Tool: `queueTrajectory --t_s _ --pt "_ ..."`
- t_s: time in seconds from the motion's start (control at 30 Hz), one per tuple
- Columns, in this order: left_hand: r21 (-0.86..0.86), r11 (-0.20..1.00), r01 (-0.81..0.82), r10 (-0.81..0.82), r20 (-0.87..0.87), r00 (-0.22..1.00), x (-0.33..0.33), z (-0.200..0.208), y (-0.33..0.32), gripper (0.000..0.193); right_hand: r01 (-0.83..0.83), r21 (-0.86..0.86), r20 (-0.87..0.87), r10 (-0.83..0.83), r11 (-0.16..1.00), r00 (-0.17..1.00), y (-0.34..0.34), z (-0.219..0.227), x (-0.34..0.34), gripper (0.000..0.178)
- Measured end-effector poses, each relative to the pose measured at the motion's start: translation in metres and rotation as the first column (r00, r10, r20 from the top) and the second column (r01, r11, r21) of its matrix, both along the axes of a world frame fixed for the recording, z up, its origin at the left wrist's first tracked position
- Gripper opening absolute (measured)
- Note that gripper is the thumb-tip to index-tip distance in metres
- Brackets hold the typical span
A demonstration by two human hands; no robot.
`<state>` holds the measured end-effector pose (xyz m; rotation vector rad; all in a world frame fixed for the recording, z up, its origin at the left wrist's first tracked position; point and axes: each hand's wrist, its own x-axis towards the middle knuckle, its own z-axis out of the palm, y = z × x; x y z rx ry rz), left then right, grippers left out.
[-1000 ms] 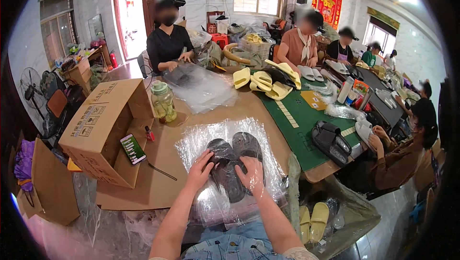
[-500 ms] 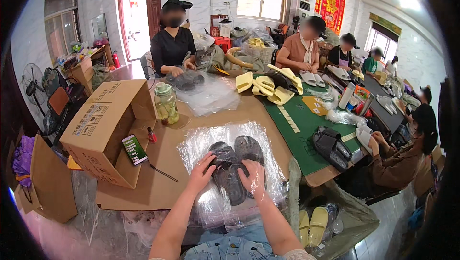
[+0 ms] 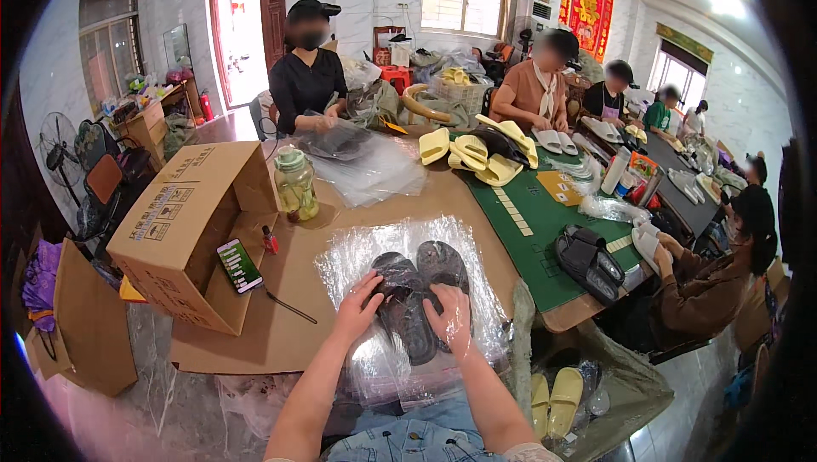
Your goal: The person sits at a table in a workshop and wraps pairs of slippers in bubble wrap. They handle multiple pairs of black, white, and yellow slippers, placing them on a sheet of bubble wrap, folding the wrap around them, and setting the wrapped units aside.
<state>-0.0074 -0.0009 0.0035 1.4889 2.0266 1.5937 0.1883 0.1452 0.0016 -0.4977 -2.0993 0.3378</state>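
A pair of black slide slippers (image 3: 407, 330) lies side by side in front of me, toes pointing away, inside or under clear plastic. Beneath them spreads a stack of clear plastic bags (image 3: 340, 245). My left hand (image 3: 359, 305) rests on the left slipper's outer edge near the strap, its fingers extended and slightly apart. On the strap of the right slipper lies my right hand (image 3: 448, 313), fingers stretched over it and thumb toward the gap between the two. Neither hand is wrapped round anything. Glare on the plastic hides where the bag's opening is.
Left on the cardboard-covered table stand an open carton (image 3: 187, 232), a phone (image 3: 239, 266), a small red bottle (image 3: 270, 241) and a glass jar (image 3: 296, 185). Yellow slippers (image 3: 477, 156) pile up ahead. Black sandals (image 3: 587, 262) sit on the green mat (image 3: 511, 232). Co-workers sit around.
My hands and the slippers stay nearly still. Across the table, a co-worker's hands have shifted around dark slippers in a plastic bag.
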Motion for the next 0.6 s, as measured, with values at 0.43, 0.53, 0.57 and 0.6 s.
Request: queueTrajectory --t_s 0.43,0.53,0.57,0.6 --pt "-0.014 1.0 0.008 -0.007 0.004 1.0 0.0004 0.0019 -0.0006 0.044 -0.006 -0.015 -0.006 0.006 1.0 1.0 0.0026 -0.0043 -0.0005 0.038" --pt "0.004 1.0 0.014 -0.014 0.005 1.0 -0.0012 -0.0013 0.0001 0.044 -0.013 -0.028 -0.01 0.013 1.0 1.0 0.003 -0.0045 -0.0003 0.038" --pt "0.006 1.0 0.012 -0.013 0.003 1.0 -0.0012 -0.0017 0.0 0.044 -0.012 -0.027 -0.015 0.011 1.0 1.0 0.0016 -0.0018 -0.0004 0.036" --pt "0.009 1.0 0.01 -0.01 0.0 1.0 -0.0012 -0.0019 -0.0002 0.044 -0.011 -0.026 -0.021 0.01 1.0 1.0 -0.0007 0.0026 -0.0003 0.035"
